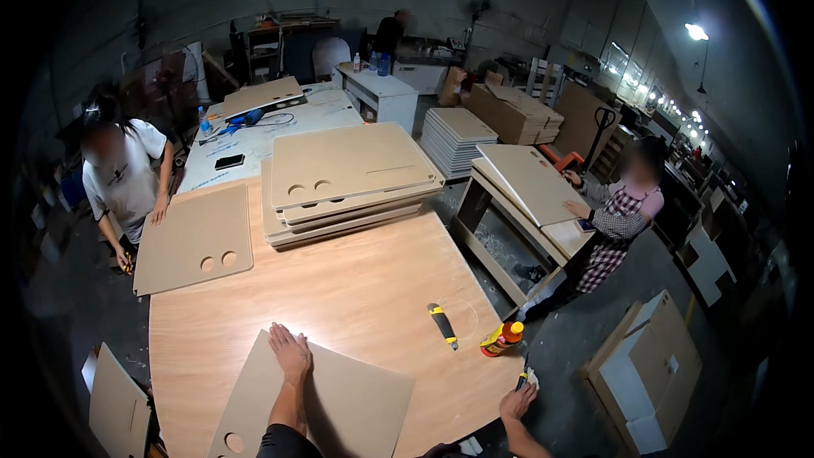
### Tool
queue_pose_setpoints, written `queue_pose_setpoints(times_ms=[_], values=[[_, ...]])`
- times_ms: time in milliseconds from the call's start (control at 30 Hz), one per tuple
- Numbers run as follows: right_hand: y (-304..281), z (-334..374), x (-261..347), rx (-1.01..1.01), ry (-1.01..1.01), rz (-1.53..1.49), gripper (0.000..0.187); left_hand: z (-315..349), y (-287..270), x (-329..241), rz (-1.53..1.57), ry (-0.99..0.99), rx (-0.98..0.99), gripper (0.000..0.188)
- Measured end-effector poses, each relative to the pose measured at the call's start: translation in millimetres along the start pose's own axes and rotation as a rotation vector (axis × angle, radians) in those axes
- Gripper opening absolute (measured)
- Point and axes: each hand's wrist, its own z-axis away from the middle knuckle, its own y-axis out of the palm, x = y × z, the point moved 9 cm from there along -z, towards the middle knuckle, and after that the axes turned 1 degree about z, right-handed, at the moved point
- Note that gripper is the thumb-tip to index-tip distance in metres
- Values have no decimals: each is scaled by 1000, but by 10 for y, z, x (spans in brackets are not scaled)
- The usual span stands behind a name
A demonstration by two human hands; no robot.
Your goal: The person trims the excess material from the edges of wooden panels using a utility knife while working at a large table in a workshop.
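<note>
Our left hand (292, 358) lies flat near the far corner of the brown panel (365, 403), its fingers stretched out and only slightly apart; the panel rests on the near part of the wooden table (339, 305). Our right hand (515, 404), beyond the table's right edge, has its fingers closed around a slim tool (522, 378); a white piece (532, 377) shows beside it, but we cannot tell what it is. To work well, we should press the panel evenly, keep the tool's tip away from our left fingers, and leave the red bottle (502, 338) undisturbed.
</note>
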Motion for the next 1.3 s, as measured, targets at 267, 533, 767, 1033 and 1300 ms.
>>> queue_pose_setpoints(times_ms=[267, 533, 767, 1033, 1300], values=[[-1, -16, 28, 61, 37, -4, 46, 558, 210, -575, -31, 187, 49, 69], [78, 7, -74, 88, 25, -39, 48, 1433, 540, -1456, -2, 426, 151, 70], [-65, 152, 89, 170, 151, -64, 52, 1545, 528, -1428, 41, 504, 133, 64], [98, 38, -219, 35, 77, 22, 53, 973, 131, -443, 82, 207, 20, 59], [-305, 198, 308, 62, 94, -255, 55, 2023, -889, 3011, -1520, -514, -651, 47]])
